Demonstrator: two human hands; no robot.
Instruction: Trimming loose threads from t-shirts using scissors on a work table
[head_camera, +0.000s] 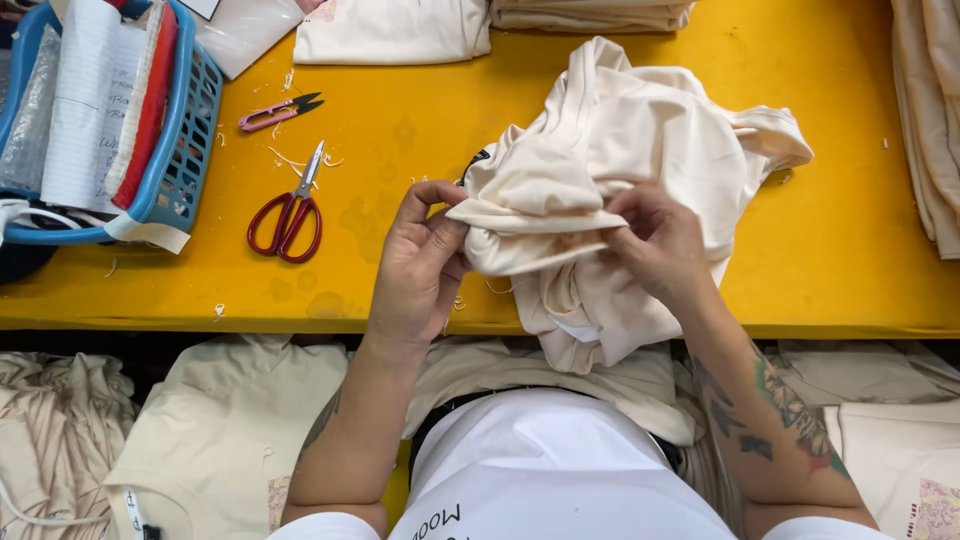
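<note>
**Pinching a cream garment taut at the edge of a yellow worktable**

Gripping from both sides, a person's left hand (420, 262) and right hand (655, 240) hold a bunched cream garment (610, 160) just above the near edge of the yellow table (420, 130). The left thumb and fingers are closed on a folded edge of the fabric, and the right fingertips pinch the same fold a little farther along — so a short band of cloth is stretched flat between the two grips, apparently to bring that strip up where it can be looked at closely. The rest of the garment rises in a loose heap beyond the fingers and spills down over the table edge below the right wrist, towards the person's lap.

Red-handled scissors (287, 222) lie on the table off to the outside of the left hand, blades pointing away, with small pink thread snips (278, 112) farther out beyond them — both within easy reach, neither touched. Thread scraps dot the surface around them. A blue plastic basket (185, 150) stuffed with papers and cloth sits well away past the scissors. Folded cream garments (390, 30) are stacked at the far side of the table, and more cream pieces (230, 430) lie below the table edge on both sides of the person.
</note>
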